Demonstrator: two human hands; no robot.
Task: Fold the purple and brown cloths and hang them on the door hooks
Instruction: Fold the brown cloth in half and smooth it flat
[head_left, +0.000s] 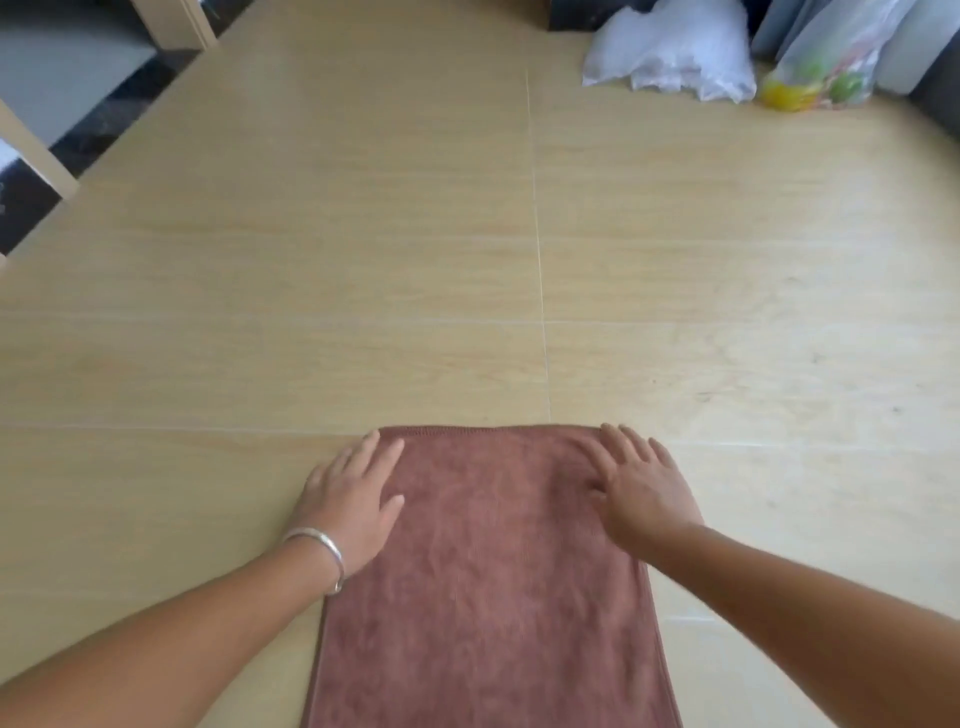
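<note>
Head view: brown cloth (488, 571) lies flat on the floor (363, 260), near centre, running off the near edge of frame. Looks like a long narrow strip, so probably already folded at least once lengthwise; can't count layers. Left hand (353, 499) flat, fingers straight, pressing the far-left corner, half on cloth and half on floor; bracelet (324, 553) on that wrist. Right hand (641, 488) also flat, fingers spread, palm down on the far-right corner. Neither hand grips anything, both just press or smooth. Slight blur on the right hand.

Far right: white bag (675, 52) and clear bag (826, 67) with yellow-green stuff inside, well apart from the cloth.

Progress: brown cloth mid-fold, smoothing stage. Purple cloth not in view, state unknown. Door hooks not in view. Left: finish the fold, do the purple one, hang both.
</note>
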